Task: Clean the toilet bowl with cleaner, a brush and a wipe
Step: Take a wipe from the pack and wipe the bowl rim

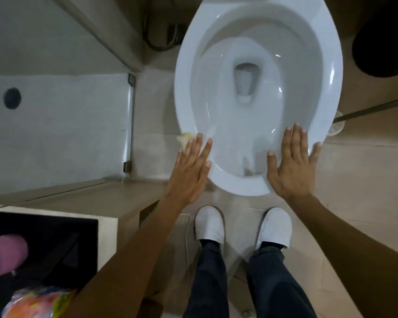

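The white toilet bowl (329,65) fills the upper middle of the head view, seat up, with water at its drain. My left hand (190,171) is stretched flat over the bowl's near left rim, fingers straight. A pale yellowish wipe (184,138) peeks out just beyond its fingertips, beside the rim. My right hand (294,166) is spread flat over the near right rim, holding nothing. A brush handle (372,109) runs in from the right, its white end (336,129) beside the bowl.
A glass shower partition (130,120) stands left of the bowl. A dark bin (384,42) sits at the upper right. At lower left is a black-topped unit (55,237) with a pink item (5,253) and a colourful bag (39,301). My white slippers (209,223) stand on the tiled floor.
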Demonstrator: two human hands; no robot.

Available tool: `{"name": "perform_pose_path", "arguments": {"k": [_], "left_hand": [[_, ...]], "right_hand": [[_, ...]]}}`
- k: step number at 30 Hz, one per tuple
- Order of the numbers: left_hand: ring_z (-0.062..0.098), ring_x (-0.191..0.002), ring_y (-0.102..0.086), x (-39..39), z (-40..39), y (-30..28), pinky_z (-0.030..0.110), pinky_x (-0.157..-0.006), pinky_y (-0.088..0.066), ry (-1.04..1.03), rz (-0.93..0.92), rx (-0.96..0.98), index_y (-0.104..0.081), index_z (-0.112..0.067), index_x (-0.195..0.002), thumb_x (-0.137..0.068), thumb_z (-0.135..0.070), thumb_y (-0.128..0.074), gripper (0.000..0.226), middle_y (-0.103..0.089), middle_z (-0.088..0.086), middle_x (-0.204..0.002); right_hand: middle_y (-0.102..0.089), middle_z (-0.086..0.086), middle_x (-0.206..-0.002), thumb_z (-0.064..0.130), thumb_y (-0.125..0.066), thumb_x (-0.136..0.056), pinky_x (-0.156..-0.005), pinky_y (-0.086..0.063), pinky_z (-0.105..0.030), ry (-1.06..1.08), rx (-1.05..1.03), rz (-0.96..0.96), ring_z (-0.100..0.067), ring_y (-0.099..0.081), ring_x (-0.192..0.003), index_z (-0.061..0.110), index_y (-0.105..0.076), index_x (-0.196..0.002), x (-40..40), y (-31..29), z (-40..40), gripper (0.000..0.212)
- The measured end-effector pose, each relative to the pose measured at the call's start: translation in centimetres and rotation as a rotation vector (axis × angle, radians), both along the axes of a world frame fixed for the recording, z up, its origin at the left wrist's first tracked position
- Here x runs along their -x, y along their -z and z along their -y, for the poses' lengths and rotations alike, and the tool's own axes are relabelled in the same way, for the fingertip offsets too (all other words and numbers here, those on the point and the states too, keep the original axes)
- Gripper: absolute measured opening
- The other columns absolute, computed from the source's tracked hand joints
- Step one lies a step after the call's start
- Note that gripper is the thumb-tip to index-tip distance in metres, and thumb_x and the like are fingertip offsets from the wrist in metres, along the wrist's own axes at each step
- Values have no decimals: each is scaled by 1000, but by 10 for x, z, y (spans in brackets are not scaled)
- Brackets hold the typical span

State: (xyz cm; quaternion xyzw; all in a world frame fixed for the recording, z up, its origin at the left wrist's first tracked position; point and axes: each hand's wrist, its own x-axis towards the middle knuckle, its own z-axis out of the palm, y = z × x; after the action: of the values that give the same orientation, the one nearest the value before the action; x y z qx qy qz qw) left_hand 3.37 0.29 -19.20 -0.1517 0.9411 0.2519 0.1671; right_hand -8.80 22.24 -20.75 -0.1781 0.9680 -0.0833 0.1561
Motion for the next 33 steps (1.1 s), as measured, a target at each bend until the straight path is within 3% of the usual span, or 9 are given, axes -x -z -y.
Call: {"name": "perform_pose_path", "arguments": {"k": [5, 10, 19, 25, 33], "left_hand": [[13, -146, 10, 50, 51, 4, 38, -115, 2, -30, -61, 46, -8, -32, -152, -103, -35, -19, 50, 6, -5, -160], [21, -147, 6, 87, 85, -5, 45, -116, -2, 7, 12, 96, -3, -27, -153, -105, -31, -20, 51, 8, 1, -160], [15, -147, 3, 50, 91, -9, 37, -116, 0, 88, -18, 53, 5, -22, -152, -105, -30, -20, 54, 7, -3, -160], [14, -147, 9, 78, 107, -4, 38, -117, 3, 100, 2, 96, 8, -22, -152, -105, -34, -16, 54, 12, -3, -160], [20, -147, 9, 149, 131, -2, 42, -117, -1, 86, 0, 79, 5, -19, -152, -105, -31, -15, 52, 12, 0, -160]], "right_hand": [[0, -4, -162, 48, -15, -97, -117, 11, -44, -97, -37, 12, -13, 7, -148, 13, -4, -154, -21, -1, 16, 67], [5, -2, -161, 47, -17, -98, -117, 16, -39, -276, 7, 42, -15, 9, -147, 16, -5, -155, -26, -4, 38, 66], [-3, -1, -162, 37, -30, -100, -120, -1, -44, -607, 136, 38, -15, 1, -148, 20, -9, -155, -57, -1, 106, 61], [-4, 1, -162, 39, -24, -99, -118, -9, -47, -642, 111, 30, -15, -3, -149, 19, -10, -155, -59, 1, 107, 61], [-3, 2, -162, 33, -27, -101, -120, -15, -41, -616, 148, 81, -14, -5, -149, 18, -10, -155, -60, 0, 110, 59]]}}
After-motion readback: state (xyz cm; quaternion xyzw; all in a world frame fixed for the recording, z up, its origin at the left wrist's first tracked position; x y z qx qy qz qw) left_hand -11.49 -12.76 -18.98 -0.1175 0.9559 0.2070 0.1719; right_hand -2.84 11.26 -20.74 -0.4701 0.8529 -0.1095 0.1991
